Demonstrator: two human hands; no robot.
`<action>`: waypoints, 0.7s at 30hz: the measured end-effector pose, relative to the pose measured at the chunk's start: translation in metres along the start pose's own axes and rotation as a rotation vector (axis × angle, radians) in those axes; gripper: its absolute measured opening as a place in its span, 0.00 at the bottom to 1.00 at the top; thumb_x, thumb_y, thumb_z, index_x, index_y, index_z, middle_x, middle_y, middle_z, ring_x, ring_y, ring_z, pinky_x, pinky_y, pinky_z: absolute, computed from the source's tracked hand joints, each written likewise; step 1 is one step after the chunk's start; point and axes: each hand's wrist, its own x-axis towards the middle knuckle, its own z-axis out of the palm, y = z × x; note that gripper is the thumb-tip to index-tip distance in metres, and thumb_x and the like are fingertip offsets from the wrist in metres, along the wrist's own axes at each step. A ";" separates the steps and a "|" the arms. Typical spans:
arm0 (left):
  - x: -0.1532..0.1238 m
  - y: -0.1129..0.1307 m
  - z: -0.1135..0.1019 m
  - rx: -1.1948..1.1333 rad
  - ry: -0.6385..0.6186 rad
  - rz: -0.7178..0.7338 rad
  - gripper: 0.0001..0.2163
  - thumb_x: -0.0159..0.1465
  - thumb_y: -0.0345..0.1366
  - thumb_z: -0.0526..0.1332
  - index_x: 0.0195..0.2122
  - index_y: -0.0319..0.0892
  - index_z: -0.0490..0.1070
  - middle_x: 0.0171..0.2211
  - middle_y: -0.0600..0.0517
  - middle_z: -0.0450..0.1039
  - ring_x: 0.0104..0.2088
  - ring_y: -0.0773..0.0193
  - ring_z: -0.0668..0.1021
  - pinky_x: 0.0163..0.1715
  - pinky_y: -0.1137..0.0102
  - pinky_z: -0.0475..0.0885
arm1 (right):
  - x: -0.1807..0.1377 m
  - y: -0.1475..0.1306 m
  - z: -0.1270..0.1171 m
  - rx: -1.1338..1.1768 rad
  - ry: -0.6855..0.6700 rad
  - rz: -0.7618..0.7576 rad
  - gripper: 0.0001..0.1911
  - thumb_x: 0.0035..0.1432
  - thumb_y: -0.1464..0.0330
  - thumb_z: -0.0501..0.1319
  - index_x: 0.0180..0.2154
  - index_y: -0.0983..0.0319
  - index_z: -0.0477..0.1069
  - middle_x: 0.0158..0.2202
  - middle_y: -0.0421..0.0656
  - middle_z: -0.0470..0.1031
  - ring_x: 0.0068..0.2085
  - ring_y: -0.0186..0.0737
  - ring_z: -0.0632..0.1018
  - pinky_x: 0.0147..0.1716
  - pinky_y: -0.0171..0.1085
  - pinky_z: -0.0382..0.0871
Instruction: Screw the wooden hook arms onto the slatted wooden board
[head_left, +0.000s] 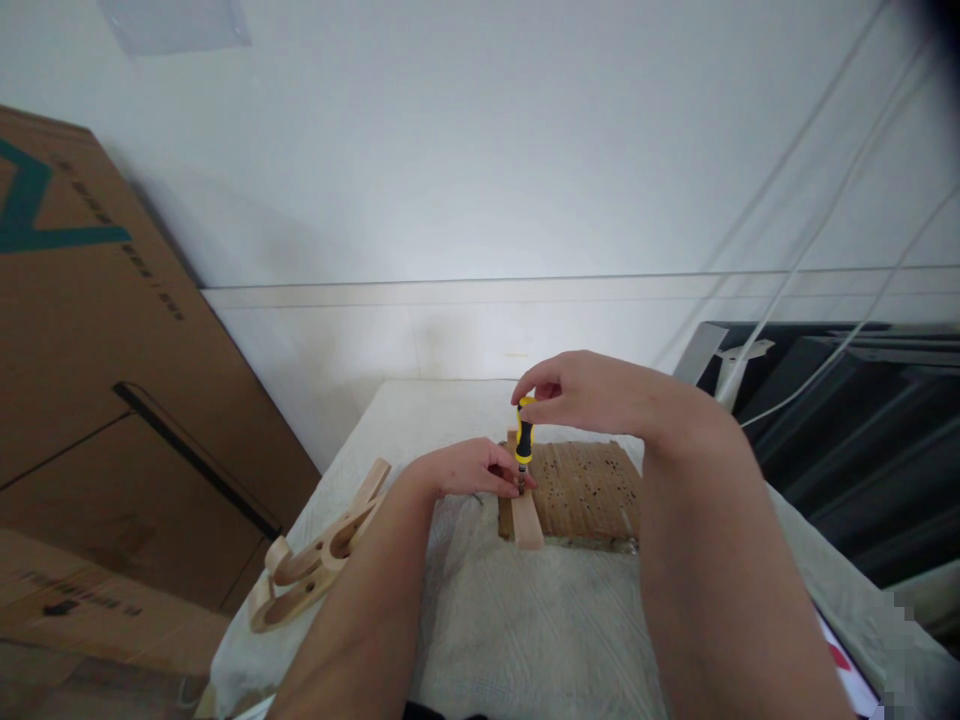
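A yellow and black screwdriver [524, 437] stands upright over a pale wooden strip [528, 524]. The fingers of my right hand [581, 390] are closed around the top of its handle. Low by the screwdriver's tip, my left hand [480, 468] has its thumb and fingers pinched at the shaft end on the strip. Whatever small piece lies between those fingers is too small to make out. Beneath the strip lies a brown board [589, 490] pitted with many small holes.
Curved wooden pieces [319, 570] with round openings lie on the cloth-covered table [480, 640], left of my left forearm. A large cardboard box [127, 330] stands at the left. Dark panels [847, 430] and white cables are at the right, and a white wall rises behind.
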 end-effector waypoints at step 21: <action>0.002 -0.015 -0.001 -0.145 0.019 -0.007 0.08 0.58 0.34 0.61 0.38 0.42 0.78 0.40 0.52 0.77 0.42 0.67 0.74 0.47 0.71 0.64 | 0.001 0.000 0.001 -0.046 -0.014 0.016 0.17 0.54 0.61 0.54 0.40 0.59 0.76 0.32 0.44 0.76 0.31 0.39 0.72 0.29 0.35 0.61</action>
